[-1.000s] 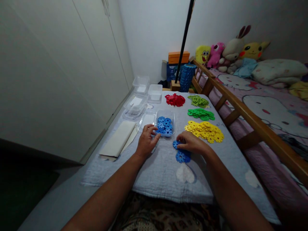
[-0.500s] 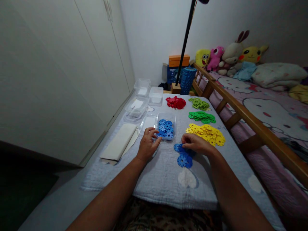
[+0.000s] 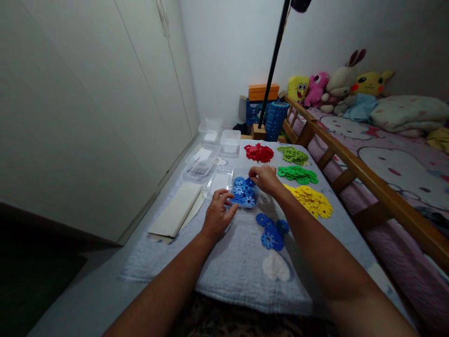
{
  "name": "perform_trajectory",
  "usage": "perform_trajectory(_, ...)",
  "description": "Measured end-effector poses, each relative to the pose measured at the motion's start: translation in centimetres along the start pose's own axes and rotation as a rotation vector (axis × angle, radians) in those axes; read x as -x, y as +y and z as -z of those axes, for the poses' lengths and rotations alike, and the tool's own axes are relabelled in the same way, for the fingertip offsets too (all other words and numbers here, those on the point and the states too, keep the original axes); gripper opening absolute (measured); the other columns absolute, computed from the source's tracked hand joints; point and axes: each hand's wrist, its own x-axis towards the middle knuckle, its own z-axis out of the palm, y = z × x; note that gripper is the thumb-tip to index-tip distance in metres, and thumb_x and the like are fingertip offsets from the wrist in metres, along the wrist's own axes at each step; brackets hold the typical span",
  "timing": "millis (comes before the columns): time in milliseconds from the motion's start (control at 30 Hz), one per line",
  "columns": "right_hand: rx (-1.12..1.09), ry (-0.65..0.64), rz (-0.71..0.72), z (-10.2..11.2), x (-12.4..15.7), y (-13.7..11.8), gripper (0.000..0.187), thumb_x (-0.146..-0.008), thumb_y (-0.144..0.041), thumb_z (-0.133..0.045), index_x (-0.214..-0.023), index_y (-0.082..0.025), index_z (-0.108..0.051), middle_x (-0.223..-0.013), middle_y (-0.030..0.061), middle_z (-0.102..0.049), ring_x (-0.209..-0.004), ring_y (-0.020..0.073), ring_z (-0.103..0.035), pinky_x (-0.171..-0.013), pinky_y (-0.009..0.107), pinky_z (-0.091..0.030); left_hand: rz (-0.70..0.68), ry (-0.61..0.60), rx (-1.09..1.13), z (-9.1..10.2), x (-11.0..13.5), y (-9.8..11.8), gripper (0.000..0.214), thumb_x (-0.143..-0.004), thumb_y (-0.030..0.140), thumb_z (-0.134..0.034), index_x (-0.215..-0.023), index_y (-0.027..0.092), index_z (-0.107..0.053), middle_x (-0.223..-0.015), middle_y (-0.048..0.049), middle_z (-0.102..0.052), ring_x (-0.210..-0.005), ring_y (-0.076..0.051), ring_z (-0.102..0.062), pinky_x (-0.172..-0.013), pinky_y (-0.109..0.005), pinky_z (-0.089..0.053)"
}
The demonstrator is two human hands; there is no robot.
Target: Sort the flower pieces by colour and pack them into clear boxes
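Lying nearest on the cloth [image 3: 228, 271], a small cluster of loose blue discs [image 3: 269, 239] overlaps, untouched by either hand. Beyond it, the left hand [image 3: 219, 213] rests at the tub's near left corner, fingers curved and apart; that light contact looks right for steadying thin plastic without bending it. To the right is the yellow pile [image 3: 314, 202], partly behind the right forearm. The clear tub [image 3: 241, 172] holds more blue discs [image 3: 242, 188], heaped unevenly. Over its right side hangs the right hand [image 3: 264, 179], its fingers bent toward one another; one cannot tell whether they are clamped on a disc. Working low and inside the rim should keep flat discs from sliding out, with the wrist clear of the yellow pile. Farther off lie the green pile [image 3: 298, 174] and the red pile [image 3: 258, 153].
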Motion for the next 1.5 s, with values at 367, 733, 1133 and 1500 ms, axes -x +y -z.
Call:
perform_trajectory(367, 0.166, 0.082, 0.01, -1.4, -0.5, -0.1, 0.025, -0.093, -0.017, -0.056, -0.1, -0.024, -0.078, -0.12, 0.0129, -0.072, -0.116, 0.0328, -0.047, -0.098, 0.048, -0.027, 0.003, -0.008, -0.013, 0.0, 0.0, 0.0, 0.019, -0.09, 0.026, -0.065, -0.108, 0.021, -0.065, -0.126, -0.0088, -0.055, -0.08, -0.011, -0.066, -0.068, -0.027, -0.056)
perform_trajectory(733, -0.156, -0.121, 0.002, 0.7, 7.3, 5.5, 0.01, -0.086, -0.023, -0.064, -0.091, -0.022, -0.073, -0.098, 0.0081, -0.072, -0.093, 0.0232, -0.063, -0.087, 0.035, -0.046, -0.014, -0.008, -0.02, 0.1, -0.1, 0.0, 0.02, -0.09, 0.025, -0.066, -0.109, 0.02, -0.066, -0.126, -0.0085, -0.054, -0.079, -0.01, -0.066, -0.074, -0.028, -0.058)
perform_trajectory(1133, -0.171, -0.338, 0.031, -1.6, 10.3, 2.7, 0.019, -0.071, -0.022, -0.075, -0.086, -0.019, -0.064, -0.088, 0.0041, -0.063, -0.081, 0.0181, -0.055, -0.071, 0.028, -0.039, -0.004, -0.003, -0.015, 0.1, -0.1, 0.0, 0.02, -0.089, 0.027, -0.066, -0.108, 0.02, -0.066, -0.126, -0.0084, -0.054, -0.081, -0.011, -0.065, -0.072, -0.028, -0.057)
perform_trajectory(1500, -0.804, -0.093, -0.101, 1.2, 9.8, 5.2, 0.025, -0.076, -0.042, -0.068, -0.084, -0.019, -0.063, -0.079, 0.0016, -0.064, -0.072, 0.0165, -0.058, -0.068, 0.029, -0.044, -0.012, 0.002, -0.036, 0.1, 0.0, 0.0, 0.02, -0.089, 0.026, -0.066, -0.109, 0.021, -0.066, -0.127, -0.0085, -0.054, -0.084, -0.012, -0.066, -0.076, -0.029, -0.058)
